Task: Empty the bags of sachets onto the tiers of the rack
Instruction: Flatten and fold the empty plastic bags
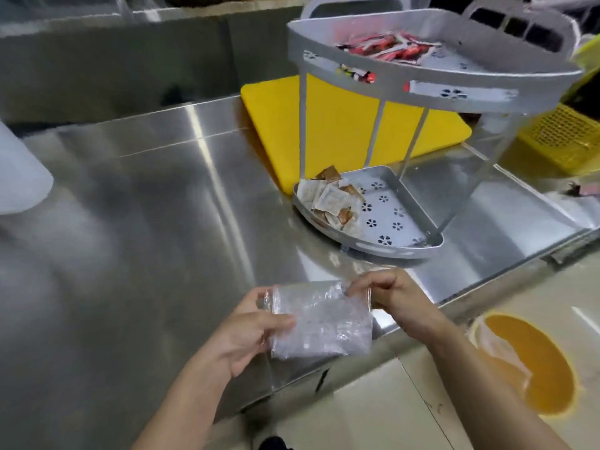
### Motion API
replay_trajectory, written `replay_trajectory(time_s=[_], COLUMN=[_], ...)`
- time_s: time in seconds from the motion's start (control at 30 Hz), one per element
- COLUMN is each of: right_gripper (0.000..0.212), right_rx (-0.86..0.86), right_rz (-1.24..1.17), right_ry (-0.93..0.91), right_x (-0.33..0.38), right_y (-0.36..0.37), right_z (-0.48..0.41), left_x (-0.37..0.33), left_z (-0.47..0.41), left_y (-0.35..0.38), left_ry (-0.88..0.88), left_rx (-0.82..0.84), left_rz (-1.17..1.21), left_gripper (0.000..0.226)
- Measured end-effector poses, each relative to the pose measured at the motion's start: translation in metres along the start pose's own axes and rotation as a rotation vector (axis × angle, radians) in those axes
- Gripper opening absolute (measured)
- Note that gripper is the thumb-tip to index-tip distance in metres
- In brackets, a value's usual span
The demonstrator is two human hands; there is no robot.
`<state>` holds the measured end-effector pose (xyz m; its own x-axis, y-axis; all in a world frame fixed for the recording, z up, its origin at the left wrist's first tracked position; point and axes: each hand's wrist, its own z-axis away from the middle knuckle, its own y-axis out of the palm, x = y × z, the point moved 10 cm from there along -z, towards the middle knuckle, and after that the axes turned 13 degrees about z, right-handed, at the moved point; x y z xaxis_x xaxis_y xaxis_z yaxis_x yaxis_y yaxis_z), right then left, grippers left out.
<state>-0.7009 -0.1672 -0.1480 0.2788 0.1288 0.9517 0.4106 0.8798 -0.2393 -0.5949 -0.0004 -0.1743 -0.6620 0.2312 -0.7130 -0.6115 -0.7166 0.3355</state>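
Note:
A grey two-tier rack (431, 76) stands on the steel table at the right. Red and white sachets (389, 48) lie on its top tier. Brown and white sachets (331, 199) are heaped at the left end of the bottom tier (399, 219). Near the table's front edge I hold a crumpled clear plastic bag (321, 323) between both hands. My left hand (250, 332) grips its left side. My right hand (389, 293) pinches its upper right corner. The bag looks empty; nothing shows inside it.
A yellow cutting board (344, 125) lies behind the rack. A yellow mesh basket (565, 138) sits at the far right. A white container (19, 177) is at the left edge. The steel table (146, 206) ends just before my hands; an orange bin (532, 362) stands on the floor.

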Motion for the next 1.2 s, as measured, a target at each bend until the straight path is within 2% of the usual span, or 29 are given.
replay_trajectory(time_s=[0.07, 0.13, 0.17, 0.23, 0.3, 0.37, 0.47, 0.6, 0.67, 0.77, 0.9, 0.97, 1.07, 1.13, 1.2], right_gripper=[0.03, 0.053, 0.059, 0.048, 0.047, 0.053, 0.052, 0.059, 0.059, 0.056, 0.058, 0.062, 0.065, 0.06, 0.052], right_rx=[-0.006, 0.027, 0.044, -0.005, -0.118, -0.259, -0.457, -0.596, -0.677, -0.784, -0.913, -1.013, -1.138, -1.23, -1.294], right_rz=[-0.232, -0.431, -0.424, -0.286, -0.179, -0.19, -0.265, -0.358, -0.393, -0.495, -0.621, -0.695, -0.647, -0.643, -0.614], right_ry=[0.047, 0.099, 0.132, 0.181, 0.203, 0.214, 0.274, 0.364, 0.4, 0.465, 0.627, 0.723, 0.88, 0.908, 0.902], right_x=[-0.021, -0.045, -0.057, -0.084, -0.103, -0.118, -0.142, -0.182, -0.203, -0.236, -0.285, -0.309, -0.338, -0.35, -0.361], right_y=[-0.03, -0.056, -0.067, -0.094, -0.126, -0.163, -0.215, -0.253, -0.266, -0.275, -0.286, -0.293, -0.306, -0.316, -0.326], right_z=[0.022, 0.05, 0.067, 0.1, 0.133, 0.166, 0.216, 0.26, 0.274, 0.287, 0.3, 0.307, 0.311, 0.308, 0.305], left_x=[0.008, 0.019, 0.026, 0.046, 0.067, 0.089, 0.13, 0.188, 0.211, 0.237, 0.272, 0.282, 0.294, 0.298, 0.296], left_z=[-0.003, -0.006, -0.006, -0.009, -0.014, -0.019, -0.033, -0.048, -0.056, -0.076, -0.099, -0.113, -0.135, -0.153, -0.175], left_y=[0.027, 0.061, 0.081, 0.126, 0.173, 0.217, 0.272, 0.327, 0.345, 0.365, 0.391, 0.409, 0.433, 0.446, 0.455], left_ry=[0.068, 0.135, 0.158, 0.185, 0.201, 0.188, 0.042, -0.247, -0.339, -0.408, -0.594, -0.634, -0.65, -0.592, -0.47], left_rx=[-0.043, -0.058, -0.054, -0.026, 0.016, 0.053, 0.132, 0.254, 0.261, 0.26, 0.343, 0.387, 0.38, 0.335, 0.261], left_rz=[0.009, 0.017, 0.0, -0.068, -0.137, -0.196, -0.204, -0.246, -0.258, -0.371, -0.572, -0.638, -0.646, -0.648, -0.637], left_gripper=[0.056, 0.055, 0.054, 0.05, 0.047, 0.047, 0.045, 0.02, 0.007, 0.01, 0.02, 0.025, 0.023, 0.019, 0.025])
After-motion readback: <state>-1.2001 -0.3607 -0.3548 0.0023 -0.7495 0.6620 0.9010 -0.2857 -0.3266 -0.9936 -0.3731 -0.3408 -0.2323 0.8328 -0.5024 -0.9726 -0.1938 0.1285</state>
